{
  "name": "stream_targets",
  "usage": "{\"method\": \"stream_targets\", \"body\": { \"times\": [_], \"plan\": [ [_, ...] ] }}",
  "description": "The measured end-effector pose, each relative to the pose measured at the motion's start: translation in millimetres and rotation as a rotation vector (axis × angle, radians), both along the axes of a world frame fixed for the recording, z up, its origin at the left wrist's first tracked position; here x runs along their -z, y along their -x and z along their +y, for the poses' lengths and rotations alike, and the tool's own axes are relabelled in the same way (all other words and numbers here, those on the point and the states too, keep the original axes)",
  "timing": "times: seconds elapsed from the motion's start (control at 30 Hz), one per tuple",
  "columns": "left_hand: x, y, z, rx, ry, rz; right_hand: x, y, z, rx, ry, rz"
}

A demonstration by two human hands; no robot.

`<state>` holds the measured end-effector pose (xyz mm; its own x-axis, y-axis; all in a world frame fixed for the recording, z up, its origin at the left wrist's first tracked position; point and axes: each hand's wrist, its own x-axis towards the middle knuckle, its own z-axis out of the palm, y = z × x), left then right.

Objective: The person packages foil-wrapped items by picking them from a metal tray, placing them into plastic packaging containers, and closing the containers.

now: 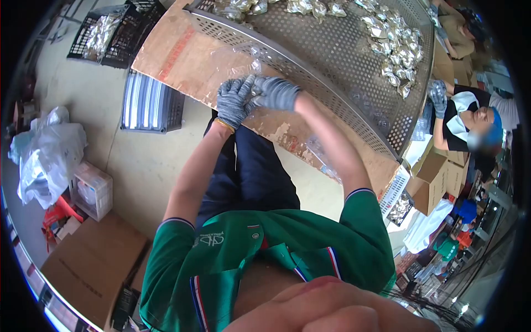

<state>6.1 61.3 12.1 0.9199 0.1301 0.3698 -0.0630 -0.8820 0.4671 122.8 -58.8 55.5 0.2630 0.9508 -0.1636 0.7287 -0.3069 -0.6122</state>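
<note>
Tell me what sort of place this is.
Likely a factory or packing workshop: a metal tray holds small shiny pieces, crates and cardboard boxes stand around, and a gloved co-worker is nearby.

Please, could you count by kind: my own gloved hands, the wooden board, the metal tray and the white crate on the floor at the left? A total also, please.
Left hand and right hand: 2
Wooden board: 1
Metal tray: 1
White crate: 1
Total: 5

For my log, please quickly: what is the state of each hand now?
Left hand: fingers bent; grip cannot be told.
Right hand: beside the left, slightly blurred; grip cannot be told.
</note>
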Motion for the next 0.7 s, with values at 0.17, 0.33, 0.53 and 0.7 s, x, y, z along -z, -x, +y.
{"method": "stream_targets", "body": {
  "times": [0.17, 0.33, 0.53, 0.7],
  "plan": [
    [-3.7, -4.1, -4.3, -0.034, 0.067, -0.086, -65.5, -73.9, -27.9, 0.588, -0.104, 0.486],
    [-1.8, -6.3, -2.8, -0.027, 0.080, -0.084, 20.3, -145.7, -33.6, 0.152, 0.202, -0.127],
    [0.1, -4.6, -5.3, -0.066, 0.088, -0.033, 43.7, -149.9, -19.6, 0.475, 0.471, 0.611],
    [6.9, -5.6, -7.2, -0.132, 0.047, 0.034, 24.6, -136.2, -9.0, 0.378, 0.384, 0.339]
  ]
}}
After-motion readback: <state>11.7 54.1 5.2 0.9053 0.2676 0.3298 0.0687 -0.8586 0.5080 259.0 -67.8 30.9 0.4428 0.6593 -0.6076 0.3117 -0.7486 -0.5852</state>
